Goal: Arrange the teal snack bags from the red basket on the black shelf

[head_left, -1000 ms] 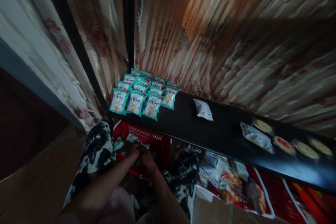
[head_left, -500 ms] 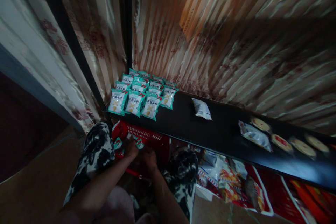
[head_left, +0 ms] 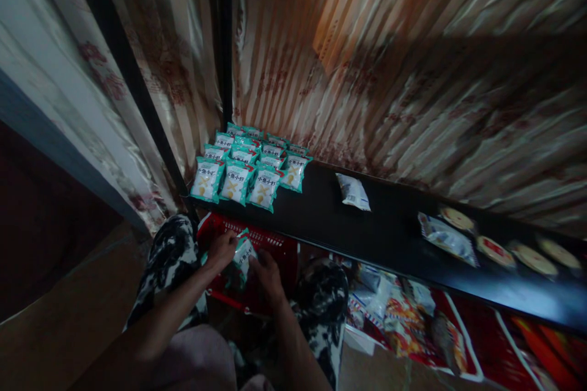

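A teal-and-white snack bag [head_left: 244,254] is between my hands, tilted above the red basket [head_left: 279,250]. My left hand [head_left: 223,249] is closed on its upper left side. At its right edge, the fingers of my right hand [head_left: 268,274] are closed on it too. Lower in the basket more teal packaging shows dimly, partly hidden by my hands. Just beyond, matching snack bags [head_left: 236,181] stand in rows at the left end of the black shelf [head_left: 316,208].
A white packet [head_left: 353,191] lies mid-shelf. Farther right are a clear-and-blue packet [head_left: 447,238] and several round tubs [head_left: 495,252]. Below the shelf, a second red basket [head_left: 474,354] holds assorted packets. Dark posts [head_left: 224,43] and curtains [head_left: 284,61] stand behind.
My hands have come up from inside the basket with a teal-and-white snack bag, now lifted into view between them. The bags on the shelf have not moved.
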`<act>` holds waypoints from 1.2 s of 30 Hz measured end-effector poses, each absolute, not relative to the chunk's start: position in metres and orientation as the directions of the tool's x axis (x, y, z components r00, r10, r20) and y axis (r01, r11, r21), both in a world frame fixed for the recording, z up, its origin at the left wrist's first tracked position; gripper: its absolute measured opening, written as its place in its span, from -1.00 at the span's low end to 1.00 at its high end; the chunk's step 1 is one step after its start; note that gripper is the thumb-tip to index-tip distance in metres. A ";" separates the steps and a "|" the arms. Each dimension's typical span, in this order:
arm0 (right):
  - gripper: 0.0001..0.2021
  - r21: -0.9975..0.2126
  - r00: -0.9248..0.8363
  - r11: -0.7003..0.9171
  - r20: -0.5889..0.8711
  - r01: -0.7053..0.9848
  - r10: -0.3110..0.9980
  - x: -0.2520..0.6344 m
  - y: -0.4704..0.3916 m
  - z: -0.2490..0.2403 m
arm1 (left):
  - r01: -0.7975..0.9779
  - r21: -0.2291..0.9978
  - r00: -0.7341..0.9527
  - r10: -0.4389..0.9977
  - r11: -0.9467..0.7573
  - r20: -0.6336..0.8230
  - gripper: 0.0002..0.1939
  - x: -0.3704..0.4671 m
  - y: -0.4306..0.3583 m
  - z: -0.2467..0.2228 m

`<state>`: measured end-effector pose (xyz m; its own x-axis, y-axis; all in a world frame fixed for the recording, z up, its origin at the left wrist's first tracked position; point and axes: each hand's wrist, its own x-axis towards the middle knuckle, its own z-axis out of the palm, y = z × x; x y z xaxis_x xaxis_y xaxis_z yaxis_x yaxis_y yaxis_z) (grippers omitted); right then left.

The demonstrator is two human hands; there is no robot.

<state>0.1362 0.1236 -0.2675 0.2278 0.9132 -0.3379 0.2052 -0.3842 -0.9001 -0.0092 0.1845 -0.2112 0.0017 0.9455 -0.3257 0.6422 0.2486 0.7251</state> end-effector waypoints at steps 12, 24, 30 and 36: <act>-0.44 -0.927 0.042 -0.374 -0.373 0.013 0.927 0.138 0.106 -0.222 | 0.450 0.861 0.023 0.961 0.237 -0.276 -0.83 -0.014 0.186 -0.201; -0.52 -0.861 -0.160 -0.443 -0.414 -0.251 0.896 0.132 0.089 -0.205 | 0.248 0.929 0.008 0.958 0.275 -0.286 -0.74 -0.017 0.182 -0.190; -0.57 -0.814 -0.147 -0.443 -0.419 -0.376 0.896 0.128 0.087 -0.212 | 0.165 0.933 -0.018 0.947 0.319 -0.321 -0.73 -0.012 0.180 -0.194; -0.51 -0.800 -0.102 -0.472 -0.470 -0.370 0.877 0.125 0.084 -0.213 | 0.110 0.924 -0.048 0.930 0.367 -0.364 -0.69 -0.011 0.176 -0.203</act>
